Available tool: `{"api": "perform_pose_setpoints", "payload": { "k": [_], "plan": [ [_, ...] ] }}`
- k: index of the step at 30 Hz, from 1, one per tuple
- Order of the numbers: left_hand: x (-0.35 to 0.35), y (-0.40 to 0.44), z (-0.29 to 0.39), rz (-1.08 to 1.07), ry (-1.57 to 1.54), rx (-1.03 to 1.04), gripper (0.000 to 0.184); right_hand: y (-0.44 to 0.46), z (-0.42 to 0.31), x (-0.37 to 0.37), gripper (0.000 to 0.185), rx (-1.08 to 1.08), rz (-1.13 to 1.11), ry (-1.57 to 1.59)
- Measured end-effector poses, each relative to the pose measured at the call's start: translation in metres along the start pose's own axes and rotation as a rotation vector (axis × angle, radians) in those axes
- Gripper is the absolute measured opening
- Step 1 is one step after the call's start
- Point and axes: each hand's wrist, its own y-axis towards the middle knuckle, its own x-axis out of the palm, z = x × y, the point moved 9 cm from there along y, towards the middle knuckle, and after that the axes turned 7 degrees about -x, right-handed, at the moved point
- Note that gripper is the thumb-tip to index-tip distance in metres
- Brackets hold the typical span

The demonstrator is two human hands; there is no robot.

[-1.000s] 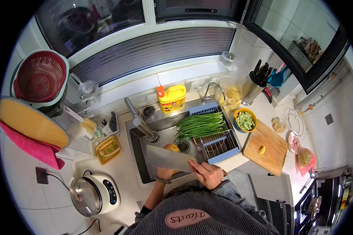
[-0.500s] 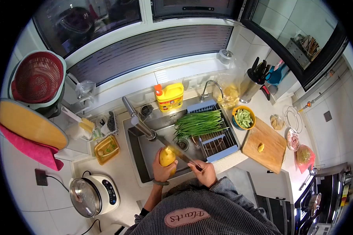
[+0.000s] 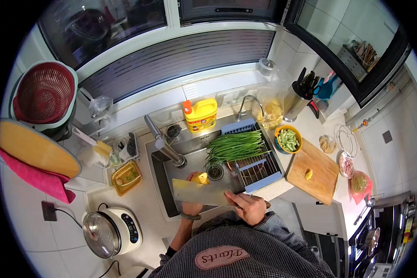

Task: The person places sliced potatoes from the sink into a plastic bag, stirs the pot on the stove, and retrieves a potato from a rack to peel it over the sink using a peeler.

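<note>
Over the left part of the sink [image 3: 158, 190], my left hand [image 3: 192, 208] holds a yellow, peeled-looking vegetable [image 3: 200, 178]; its fingers are largely behind the blade. My right hand [image 3: 248, 207] is closed round the handle of a wide cleaver [image 3: 204, 192]. The blade points left, its broad face turned up, and covers the lower part of the vegetable. Behind and to the right, long green stalks [image 3: 236, 146] lie on a rack [image 3: 263, 175] across the sink. The drain [image 3: 215, 172] shows just beyond the blade.
At right, a cutting board [image 3: 314, 172] carries a small yellow piece, beside a bowl of cut green pieces [image 3: 288, 140]. A faucet [image 3: 164, 142] and yellow jug [image 3: 202, 116] stand behind. A cooker [image 3: 111, 231] and yellow basket [image 3: 126, 178] are left; a knife block [image 3: 295, 104] stands back right.
Since half a second ago, the cleaver has turned from edge-on to broad face up and swung down across the vegetable. My right hand has shifted slightly right. My left hand still holds the vegetable.
</note>
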Motion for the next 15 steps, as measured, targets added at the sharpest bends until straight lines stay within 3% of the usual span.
{"api": "perform_pose_setpoints", "payload": {
  "k": [1, 5, 7, 15],
  "plan": [
    [0.000, -0.001, -0.004, -0.005, -0.023, 0.024, 0.059, -0.001, -0.004, 0.003, 0.063, -0.056, -0.034, -0.077],
    [-0.002, -0.002, 0.002, -0.009, -0.048, 0.023, 0.059, -0.003, -0.005, 0.006, 0.064, -0.074, -0.011, -0.097],
    [0.000, -0.005, -0.013, -0.030, -0.131, -0.033, 0.059, -0.001, -0.004, 0.001, 0.051, -0.010, -0.003, -0.072],
    [-0.002, -0.008, 0.001, -0.044, -0.185, -0.051, 0.063, -0.003, 0.007, 0.016, 0.060, 0.065, -0.097, -0.041]
  ]
}}
